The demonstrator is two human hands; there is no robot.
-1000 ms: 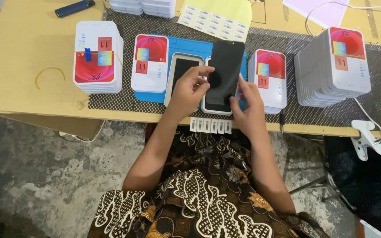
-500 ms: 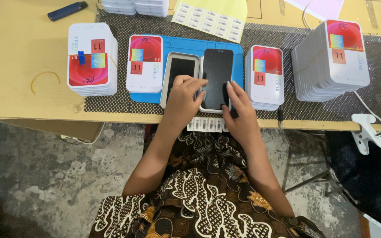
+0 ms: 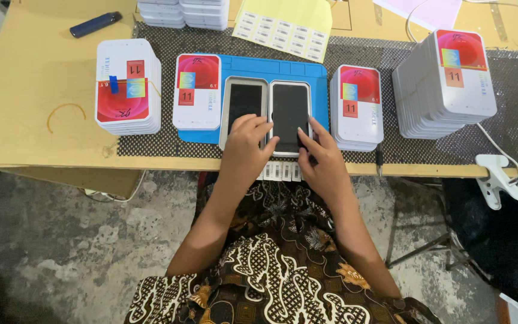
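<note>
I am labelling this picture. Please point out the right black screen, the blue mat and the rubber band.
right black screen (image 3: 289,108), head view, upper glass.
blue mat (image 3: 253,67), head view, top strip.
rubber band (image 3: 65,107), head view, its top arc.

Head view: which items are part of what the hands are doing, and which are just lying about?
In hand:
- left hand on the grey tray
- right hand on the black screen panel
- blue mat under both
- label strip at the table edge

Lying about:
- stacks of white boxes
- yellow label sheet
- dark blue pen-like tool
- white clamp

Even soft daylight, faint shadows, sharp focus, slight wide-angle bending at edges.
</note>
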